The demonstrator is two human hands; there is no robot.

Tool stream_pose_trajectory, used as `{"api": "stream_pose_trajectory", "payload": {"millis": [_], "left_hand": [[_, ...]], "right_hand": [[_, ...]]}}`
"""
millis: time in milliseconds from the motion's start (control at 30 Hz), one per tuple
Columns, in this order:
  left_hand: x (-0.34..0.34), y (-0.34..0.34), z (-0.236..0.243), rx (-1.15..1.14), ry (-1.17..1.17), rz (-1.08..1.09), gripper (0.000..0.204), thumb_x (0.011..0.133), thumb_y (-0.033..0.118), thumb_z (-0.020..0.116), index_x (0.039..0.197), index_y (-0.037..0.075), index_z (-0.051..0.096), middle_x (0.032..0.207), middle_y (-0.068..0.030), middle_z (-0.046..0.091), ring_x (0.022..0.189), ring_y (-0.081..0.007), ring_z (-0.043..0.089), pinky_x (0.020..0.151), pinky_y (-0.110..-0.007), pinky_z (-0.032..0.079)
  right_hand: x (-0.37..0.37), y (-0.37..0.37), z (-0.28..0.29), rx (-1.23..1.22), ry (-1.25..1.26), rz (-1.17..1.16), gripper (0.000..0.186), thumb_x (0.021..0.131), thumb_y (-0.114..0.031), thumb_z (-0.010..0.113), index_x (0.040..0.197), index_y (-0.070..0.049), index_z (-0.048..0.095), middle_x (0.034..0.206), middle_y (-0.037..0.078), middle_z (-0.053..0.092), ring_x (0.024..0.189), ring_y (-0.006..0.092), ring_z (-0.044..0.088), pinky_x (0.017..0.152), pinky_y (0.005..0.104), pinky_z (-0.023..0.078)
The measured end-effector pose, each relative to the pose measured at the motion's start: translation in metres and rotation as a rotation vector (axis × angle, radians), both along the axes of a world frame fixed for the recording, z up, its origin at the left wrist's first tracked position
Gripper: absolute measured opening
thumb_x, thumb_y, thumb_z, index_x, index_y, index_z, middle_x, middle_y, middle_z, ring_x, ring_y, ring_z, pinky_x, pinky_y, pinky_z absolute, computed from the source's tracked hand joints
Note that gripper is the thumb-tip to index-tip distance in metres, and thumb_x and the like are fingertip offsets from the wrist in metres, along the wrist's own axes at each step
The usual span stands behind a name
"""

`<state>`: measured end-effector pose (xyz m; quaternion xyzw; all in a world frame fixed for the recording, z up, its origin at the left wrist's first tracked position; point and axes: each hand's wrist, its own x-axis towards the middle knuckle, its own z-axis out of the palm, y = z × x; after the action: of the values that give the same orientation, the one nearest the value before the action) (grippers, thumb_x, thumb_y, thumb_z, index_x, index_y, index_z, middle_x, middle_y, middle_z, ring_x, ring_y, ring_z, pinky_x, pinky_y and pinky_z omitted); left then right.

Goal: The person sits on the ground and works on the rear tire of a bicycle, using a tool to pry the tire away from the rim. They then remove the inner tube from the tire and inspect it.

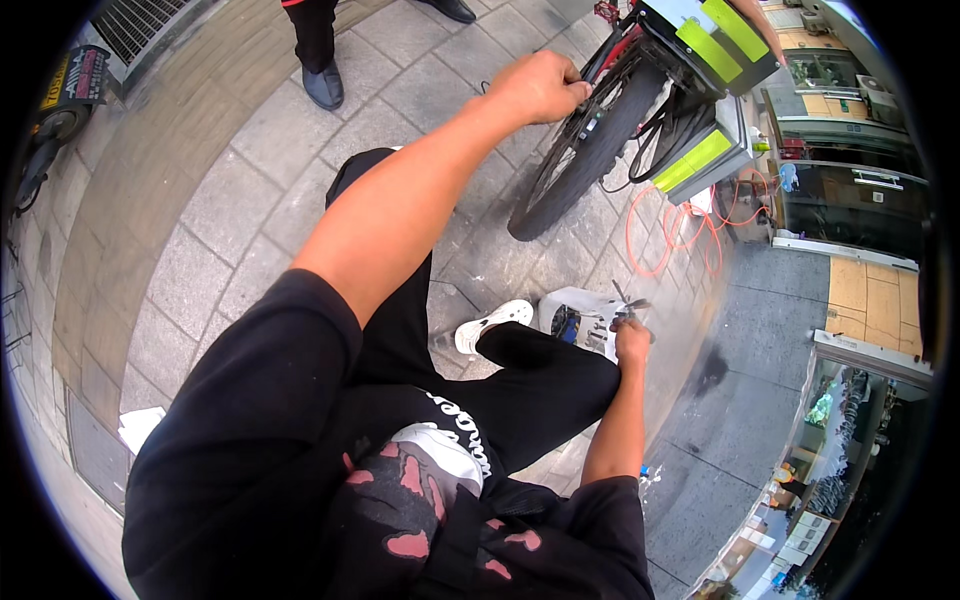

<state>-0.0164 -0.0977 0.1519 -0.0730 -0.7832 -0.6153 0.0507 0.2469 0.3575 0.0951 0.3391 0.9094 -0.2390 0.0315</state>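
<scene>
My left hand [538, 88] reaches up to the bicycle's wheel, with fingers curled at the rim and spokes; what they grip is too small to make out. The black tyre [627, 105] stands upright beneath a bag or box with yellow reflective strips [708, 50]. A second box with a yellow strip [695, 162] and black cables sit beside the wheel. Low at my right, my right hand [630, 338] is closed on a metal tool [630, 303] at a whitish plastic container [568, 300] holding several small tools or parts.
Another person's dark-shod foot [322, 82] stands at upper left. An orange hose [650, 265] lies coiled on the paving [230, 230] beyond the container. A dark scooter-like vehicle [60, 125] is at the left edge, near white paper [140, 428]. Glass shopfronts [850, 210] line the right.
</scene>
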Motion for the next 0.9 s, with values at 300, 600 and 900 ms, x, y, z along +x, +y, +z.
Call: {"api": "stream_pose_trajectory", "payload": {"millis": [300,600,900], "left_hand": [[0.003,-0.003,0.011,-0.006,-0.017,-0.027,0.039,0.090,0.036,0.074,0.104,-0.001,0.076,0.087,-0.0161,0.076,0.082,-0.0256,0.072,0.076,-0.038,0.055],[0.000,0.000,0.008,-0.022,0.000,0.008,0.038,0.090,0.035,0.074,0.106,0.000,0.076,0.089,-0.0156,0.076,0.083,-0.0242,0.073,0.077,-0.037,0.056],[0.002,-0.001,0.011,-0.045,-0.001,0.014,0.038,0.089,0.035,0.073,0.104,0.001,0.077,0.089,-0.0153,0.076,0.082,-0.0255,0.073,0.079,-0.037,0.056]], "right_hand": [[0.008,0.007,-0.002,-0.029,-0.003,0.014,0.026,0.087,-0.001,0.051,0.095,0.009,0.074,0.085,0.014,0.076,0.077,0.0207,0.073,0.075,0.0321,0.057],[0.004,0.015,-0.008,-0.040,0.010,0.043,0.027,0.086,-0.001,0.049,0.094,0.009,0.074,0.084,0.014,0.075,0.076,0.0201,0.072,0.075,0.0322,0.057],[0.007,0.020,-0.012,-0.031,-0.012,0.036,0.027,0.086,-0.010,0.056,0.097,0.001,0.078,0.082,0.009,0.075,0.061,0.0158,0.061,0.054,0.0322,0.046]]}}
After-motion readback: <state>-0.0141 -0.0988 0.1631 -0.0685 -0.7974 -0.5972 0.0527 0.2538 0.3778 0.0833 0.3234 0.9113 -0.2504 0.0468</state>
